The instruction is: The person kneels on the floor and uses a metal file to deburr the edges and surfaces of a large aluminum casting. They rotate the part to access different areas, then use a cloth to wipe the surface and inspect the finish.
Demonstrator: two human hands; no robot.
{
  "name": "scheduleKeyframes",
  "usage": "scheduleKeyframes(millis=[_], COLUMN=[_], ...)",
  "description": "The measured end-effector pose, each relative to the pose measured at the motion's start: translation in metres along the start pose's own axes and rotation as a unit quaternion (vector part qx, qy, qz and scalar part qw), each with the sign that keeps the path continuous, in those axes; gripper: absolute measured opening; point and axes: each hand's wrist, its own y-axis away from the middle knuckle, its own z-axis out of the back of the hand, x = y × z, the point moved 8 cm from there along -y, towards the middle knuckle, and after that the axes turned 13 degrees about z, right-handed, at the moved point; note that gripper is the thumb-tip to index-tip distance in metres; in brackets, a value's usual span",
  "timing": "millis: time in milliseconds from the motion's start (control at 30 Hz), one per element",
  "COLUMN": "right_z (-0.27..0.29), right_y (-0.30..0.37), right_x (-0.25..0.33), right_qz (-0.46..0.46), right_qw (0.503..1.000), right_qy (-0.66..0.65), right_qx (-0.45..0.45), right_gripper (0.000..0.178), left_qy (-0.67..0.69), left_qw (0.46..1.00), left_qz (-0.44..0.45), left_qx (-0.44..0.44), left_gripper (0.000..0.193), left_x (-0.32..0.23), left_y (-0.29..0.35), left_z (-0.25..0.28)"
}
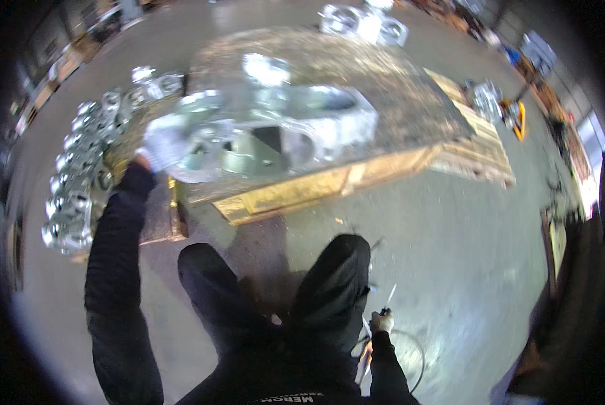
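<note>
While left hand (159, 148) is touching metal casting (294, 138) — can't tell its grip | long axis is running rightward from that hand | right hand (382, 322), farther, is clasping thin tool (391, 295)

a factory workshop: bulky metal castings (262, 156), wooden pallet (474, 160), grey floor (464, 250)

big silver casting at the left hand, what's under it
Under the casting is a wooden platform: its dark top shows behind and to the right, its pale side in front. The surface directly beneath, and anything there, is covered.
</note>
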Motion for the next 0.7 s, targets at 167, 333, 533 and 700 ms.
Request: scheduleKeyframes(millis=[167,333,533,700], right_z=[-0.037,-0.010,0.000,-0.021], right_y=[0.089,0.083,0.010,-0.032], right_x=[-0.084,-0.049,0.002,0.030], right_qz=[-0.162,-0.228,-0.150,-0.008], right_qw=[0.977,0.963,0.987,0.970], right_qy=[0.088,0.139,0.032,0.230], right_qx=[0.105,0.023,-0.046,0.080], right_gripper=[0.050,0.058,0.078,0.078], left_qy=[0.247,0.127,0.217,0.207], left_qw=[0.964,0.989,0.965,0.966], left_qz=[0.037,0.059,0.130,0.152], left_qx=[0.090,0.057,0.065,0.024], left_gripper=[0.044,0.066,0.058,0.057], left_x=[0.025,0.032,0.058,0.044], left_y=[-0.007,-0.015,-0.009,0.005], left_z=[-0.009,0.001,-0.009,0.000])
